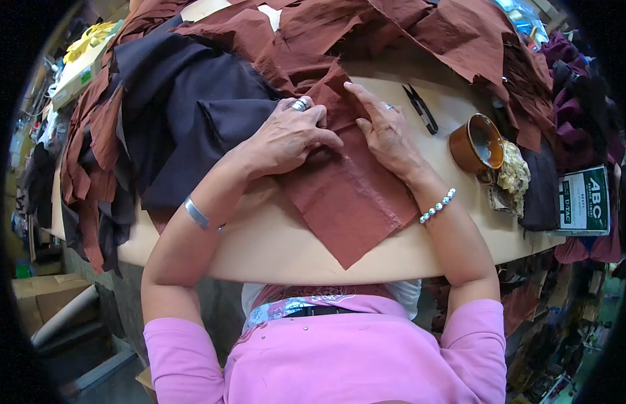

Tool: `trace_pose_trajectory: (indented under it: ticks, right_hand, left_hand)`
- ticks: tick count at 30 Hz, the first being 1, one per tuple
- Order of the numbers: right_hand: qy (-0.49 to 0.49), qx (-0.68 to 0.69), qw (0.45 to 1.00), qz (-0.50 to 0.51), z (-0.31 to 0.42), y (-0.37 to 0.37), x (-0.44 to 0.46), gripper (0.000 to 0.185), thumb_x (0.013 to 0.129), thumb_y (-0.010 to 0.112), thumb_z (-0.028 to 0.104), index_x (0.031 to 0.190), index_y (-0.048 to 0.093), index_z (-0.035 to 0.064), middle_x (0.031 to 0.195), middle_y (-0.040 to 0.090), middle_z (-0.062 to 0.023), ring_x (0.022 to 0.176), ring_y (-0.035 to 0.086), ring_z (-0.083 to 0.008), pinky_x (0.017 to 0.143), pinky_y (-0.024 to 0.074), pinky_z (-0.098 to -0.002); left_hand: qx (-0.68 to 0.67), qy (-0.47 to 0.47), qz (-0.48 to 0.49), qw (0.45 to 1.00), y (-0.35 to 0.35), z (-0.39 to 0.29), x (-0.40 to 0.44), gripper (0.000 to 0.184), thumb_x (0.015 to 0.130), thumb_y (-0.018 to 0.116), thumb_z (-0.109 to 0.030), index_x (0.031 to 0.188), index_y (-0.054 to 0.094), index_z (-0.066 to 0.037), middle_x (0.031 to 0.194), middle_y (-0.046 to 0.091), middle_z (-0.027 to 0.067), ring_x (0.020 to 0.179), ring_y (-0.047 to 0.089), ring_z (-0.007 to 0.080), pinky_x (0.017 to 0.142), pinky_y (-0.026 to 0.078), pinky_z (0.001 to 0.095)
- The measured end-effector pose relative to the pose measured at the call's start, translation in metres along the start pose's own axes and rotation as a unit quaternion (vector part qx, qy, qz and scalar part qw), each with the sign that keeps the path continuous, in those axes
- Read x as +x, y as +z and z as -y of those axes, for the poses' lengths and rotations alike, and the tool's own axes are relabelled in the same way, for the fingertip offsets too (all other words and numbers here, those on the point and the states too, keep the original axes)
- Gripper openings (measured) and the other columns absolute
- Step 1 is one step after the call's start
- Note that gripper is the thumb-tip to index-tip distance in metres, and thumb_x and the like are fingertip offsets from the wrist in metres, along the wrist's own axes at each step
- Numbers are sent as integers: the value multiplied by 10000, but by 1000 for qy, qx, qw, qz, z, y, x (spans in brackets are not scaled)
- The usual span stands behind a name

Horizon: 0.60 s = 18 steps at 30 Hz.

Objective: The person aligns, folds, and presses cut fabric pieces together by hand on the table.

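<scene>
Fingers (328, 139) curled, the left hand (279, 138) rests on a matte, wrinkled rust-brown cloth (350, 209); I cannot tell whether it pinches. I see the right hand (391, 131) loosely spread along the cloth's edge, index finger extended. The cloth lies mid-table (239, 252), pale-creased, one corner pointing towards the person. Smooth dark fabric (185, 91) crowds the left forearm (208, 195); black snips (419, 108) and a glossy brown cup (466, 149) stand in the way on the right.
</scene>
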State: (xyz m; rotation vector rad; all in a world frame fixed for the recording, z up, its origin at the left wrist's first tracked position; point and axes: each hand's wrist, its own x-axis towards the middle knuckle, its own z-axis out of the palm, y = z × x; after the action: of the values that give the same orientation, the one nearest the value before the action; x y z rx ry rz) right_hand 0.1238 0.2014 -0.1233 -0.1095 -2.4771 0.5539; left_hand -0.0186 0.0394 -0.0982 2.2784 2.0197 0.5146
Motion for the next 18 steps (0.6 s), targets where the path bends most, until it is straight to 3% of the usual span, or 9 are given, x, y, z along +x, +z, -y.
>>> trace_pose_trajectory:
  ticks: [3, 6, 7, 14, 18]
  right_hand:
    - [5, -8, 1000, -2, 0, 1, -1, 624, 799, 557, 12, 1371, 383, 191, 1251, 564, -97, 1052, 589, -285, 865, 414, -414]
    - [1, 0, 1000, -5, -1, 1, -1, 624, 796, 562, 13, 1369, 383, 182, 1255, 561, -96, 1048, 587, -293, 860, 422, -422]
    - [2, 0, 1000, -3, -1, 2, -1, 623, 795, 564, 15, 1369, 384, 178, 1254, 562, -96, 1047, 587, -294, 863, 422, -422]
    - [11, 2, 1000, 7, 1, -4, -3, 613, 795, 567, 21, 1364, 389, 166, 1245, 567, -97, 1035, 589, -295, 868, 417, -418]
    - [3, -3, 1000, 8, 2, -3, -3, 589, 809, 546, 21, 1358, 398, 173, 1245, 568, -90, 1032, 590, -286, 866, 405, -411]
  left_hand:
    - [36, 53, -95, 993, 0, -8, 0, 154, 732, 612, -98, 861, 657, -168, 897, 532, 28, 977, 503, 222, 903, 342, 411]
    - [51, 91, -104, 989, 0, -28, 6, 164, 710, 618, -97, 859, 652, -157, 875, 543, 14, 973, 514, 199, 926, 330, 410]
    - [59, 70, -65, 994, 2, -31, 7, 147, 704, 619, -91, 840, 639, -142, 857, 554, 4, 959, 529, 178, 937, 322, 407]
    - [24, 19, -68, 997, 10, -28, 5, 113, 766, 593, -91, 867, 606, -139, 850, 554, 38, 891, 530, 204, 898, 339, 393]
    - [30, 37, -37, 998, 11, -22, 4, 121, 784, 581, -94, 887, 621, -144, 872, 539, 50, 898, 523, 212, 881, 339, 391]
